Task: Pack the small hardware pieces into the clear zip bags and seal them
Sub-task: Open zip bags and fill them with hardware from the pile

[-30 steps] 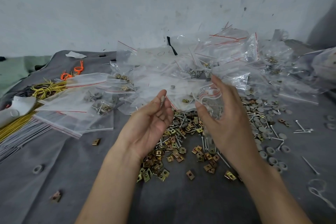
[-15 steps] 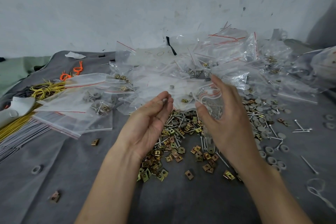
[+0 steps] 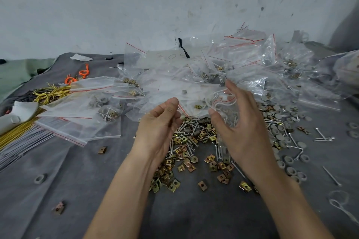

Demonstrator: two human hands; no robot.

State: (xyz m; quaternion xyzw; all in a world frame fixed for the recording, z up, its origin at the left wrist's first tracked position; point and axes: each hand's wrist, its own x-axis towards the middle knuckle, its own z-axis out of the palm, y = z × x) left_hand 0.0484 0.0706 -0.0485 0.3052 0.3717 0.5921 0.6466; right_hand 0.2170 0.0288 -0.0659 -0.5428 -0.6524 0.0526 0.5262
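Observation:
My right hand [image 3: 240, 128] holds a small clear zip bag [image 3: 223, 105] with a red seal line by its mouth; silver screws show inside it. My left hand [image 3: 159, 124] is just left of the bag, thumb and curled fingers pinched together on a small silver screw that is mostly hidden. Below both hands lies a loose heap of brass clip nuts [image 3: 184, 157] and silver screws [image 3: 191, 129] on the grey cloth [image 3: 87, 180]. Grey round caps [image 3: 287, 161] are scattered to the right.
Several filled zip bags [image 3: 213, 64] are piled against the wall behind the hands. Flat bags [image 3: 77, 120] lie at the left, beside yellow wires [image 3: 50, 93] and orange ties [image 3: 77, 77]. Stray clip nuts [image 3: 102, 150] and screws [image 3: 331, 177] dot the cloth.
My left hand has risen slightly toward the bag's mouth and its fingers have curled tighter around the screw. My right hand still holds the bag in about the same place.

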